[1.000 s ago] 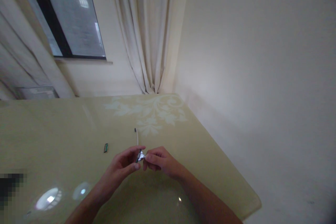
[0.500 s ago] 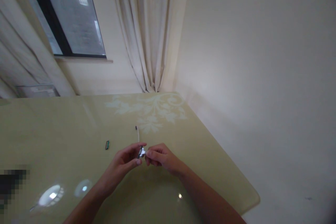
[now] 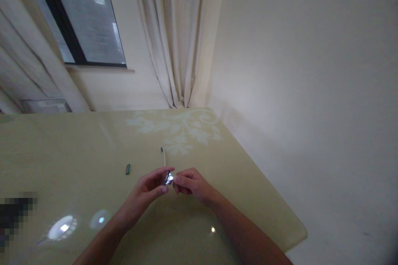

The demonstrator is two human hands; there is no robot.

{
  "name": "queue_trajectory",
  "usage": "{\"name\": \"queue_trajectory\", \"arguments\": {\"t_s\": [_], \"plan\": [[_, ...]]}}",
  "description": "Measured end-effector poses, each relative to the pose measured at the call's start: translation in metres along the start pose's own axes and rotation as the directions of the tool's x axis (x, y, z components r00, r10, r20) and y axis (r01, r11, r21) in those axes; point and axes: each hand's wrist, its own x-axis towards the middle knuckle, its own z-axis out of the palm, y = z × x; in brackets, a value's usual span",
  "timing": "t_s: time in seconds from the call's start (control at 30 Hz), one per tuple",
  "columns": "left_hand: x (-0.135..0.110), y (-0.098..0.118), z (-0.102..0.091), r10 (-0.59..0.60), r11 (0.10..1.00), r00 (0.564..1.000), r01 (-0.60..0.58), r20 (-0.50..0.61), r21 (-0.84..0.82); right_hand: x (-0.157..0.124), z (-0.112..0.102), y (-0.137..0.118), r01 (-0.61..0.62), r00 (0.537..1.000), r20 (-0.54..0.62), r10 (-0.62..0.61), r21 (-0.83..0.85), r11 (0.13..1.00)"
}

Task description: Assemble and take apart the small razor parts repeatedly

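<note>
My left hand (image 3: 149, 184) grips a small shiny silver piece with a dark bar along its left side (image 3: 168, 178), between its thumb below and fingers above. From the right, the pinched thumb and forefinger of my right hand (image 3: 191, 183) hold the same piece by its right end. Its exact kind is too small to make out. Just beyond the left fingertips lies a thin pale stick or cord (image 3: 164, 158) with a dark tip; its near end is hidden behind the hand. A small dark-framed rectangular piece with a green middle (image 3: 128, 169) lies on the table to the left.
The glossy yellow-green table (image 3: 248, 198) has a pale floral pattern at its far end and reflects lights. A wall (image 3: 295, 91) runs along its right side. Curtains (image 3: 174, 37) and a window (image 3: 90, 16) stand behind. A dark pixelated patch (image 3: 14, 219) covers the lower left.
The silver piece has turned slightly in my fingers and shows more of its bright face. Both hands keep nearly the same place. The view has shifted a little.
</note>
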Motion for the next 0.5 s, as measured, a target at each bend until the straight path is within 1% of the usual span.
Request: {"name": "queue_trajectory", "arguments": {"t_s": [0.13,0.27,0.33,0.4,0.43,0.5], "plan": [[0.0009,-0.0034,0.0002,0.005,1.000,1.000,-0.005,-0.029,-0.022,-0.0011,0.0019,-0.0009,0.010,1.000,-0.019,-0.010,-0.012,1.000],[0.0020,-0.0059,-0.0015,-0.016,0.999,0.999,0.015,-0.036,-0.036,-0.0011,0.0030,-0.0021,0.007,1.000,0.004,-0.007,-0.003,1.000],[0.0029,-0.0052,-0.0028,-0.008,0.999,0.999,0.006,-0.048,-0.046,0.0006,0.0023,-0.0011,-0.017,1.000,0.027,0.016,0.037,0.999],[0.0042,-0.0034,-0.0039,0.010,0.999,0.996,-0.014,-0.085,-0.042,0.0031,0.0005,0.0006,-0.029,0.999,0.036,0.025,0.103,0.994],[0.0050,-0.0025,-0.0041,0.018,1.000,0.994,-0.021,-0.109,-0.023,0.0046,-0.0011,0.0014,-0.027,0.999,0.022,0.025,0.138,0.990],[0.0069,-0.0015,-0.0031,0.037,0.997,0.985,-0.025,-0.167,0.069,0.0076,-0.0056,0.0022,-0.010,0.999,-0.046,0.020,0.200,0.980]]}}
